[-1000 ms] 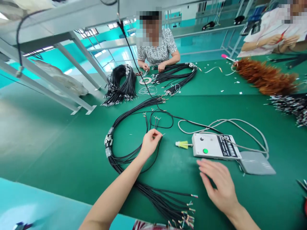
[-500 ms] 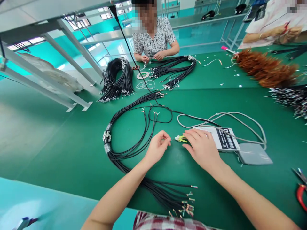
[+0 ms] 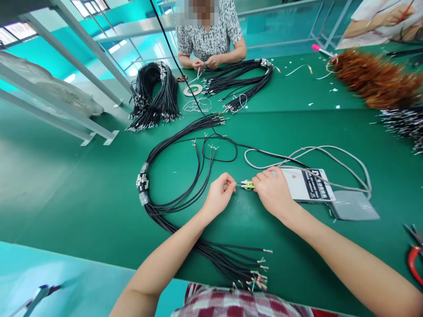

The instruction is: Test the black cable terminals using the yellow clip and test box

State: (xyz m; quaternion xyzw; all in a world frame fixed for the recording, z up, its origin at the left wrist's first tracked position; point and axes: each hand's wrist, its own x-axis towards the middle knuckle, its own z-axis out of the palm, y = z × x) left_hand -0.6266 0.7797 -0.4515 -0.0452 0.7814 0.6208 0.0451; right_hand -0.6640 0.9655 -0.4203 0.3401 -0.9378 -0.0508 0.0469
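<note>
My left hand [image 3: 222, 190] is closed in a pinch on a thin wire [image 3: 238, 185], whose end reaches right to a small yellow-green tool with a pale tip [image 3: 247, 184]. My right hand [image 3: 272, 188] is closed with its fingertips on that tool; its rear end is hidden under the fingers. Behind the right hand lies a flat white box with a black printed label [image 3: 299, 185]. To the left, a bundle of black cables [image 3: 160, 222] curves round, bound with tape and white pieces at its middle. Several of its cables run toward my left hand.
A grey flat block [image 3: 355, 205] and looped grey cord [image 3: 358, 163] lie right. Red-handled pliers [image 3: 413, 259] rest at the right edge. Across the table [image 3: 99, 198], a co-worker [image 3: 211, 42] handles more black cables [image 3: 244, 81]. A brown feather duster [image 3: 376, 79] lies far right.
My right hand's fingers have curled from stretched out to closed on the yellow-green tool. My left hand keeps its pinch on the wire. The view has tilted down slightly.
</note>
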